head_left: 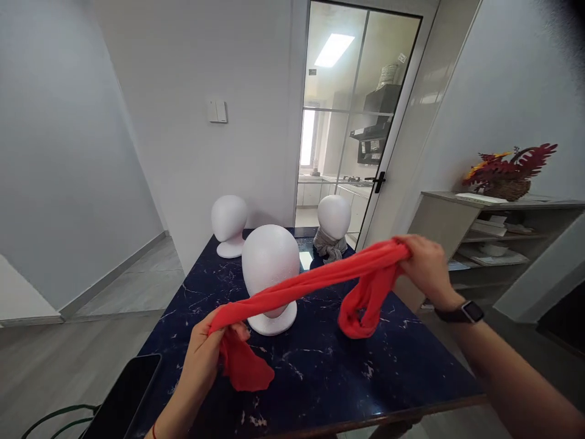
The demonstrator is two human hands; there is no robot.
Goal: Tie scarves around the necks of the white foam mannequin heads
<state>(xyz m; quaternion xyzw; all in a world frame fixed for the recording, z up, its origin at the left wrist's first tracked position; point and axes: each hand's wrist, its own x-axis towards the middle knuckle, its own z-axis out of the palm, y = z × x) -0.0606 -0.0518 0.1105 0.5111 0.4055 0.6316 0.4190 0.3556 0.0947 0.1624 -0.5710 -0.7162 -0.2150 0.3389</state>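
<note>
A red scarf (311, 281) is stretched between my two hands, slanting up to the right. My left hand (205, 347) grips it near one end, and a loose tail hangs below the fingers. Higher up on the right, my right hand (425, 265) is closed round the other side, where a loop of cloth dangles. Just behind the scarf stands a white foam mannequin head (270, 259), its lower part crossed by the cloth. Another white foam head (228, 218) is at the back left. At the back right, a third foam head (334, 216) has a grey scarf (329, 245) round its neck.
The dark blue marbled table (320, 378) bears the heads. A black phone-like device (123, 396) with green cables lies at its left edge. Behind are a light switch (217, 111) and a glass door (347, 110). A shelf unit (457, 213) with a flower basket (507, 183) stands right.
</note>
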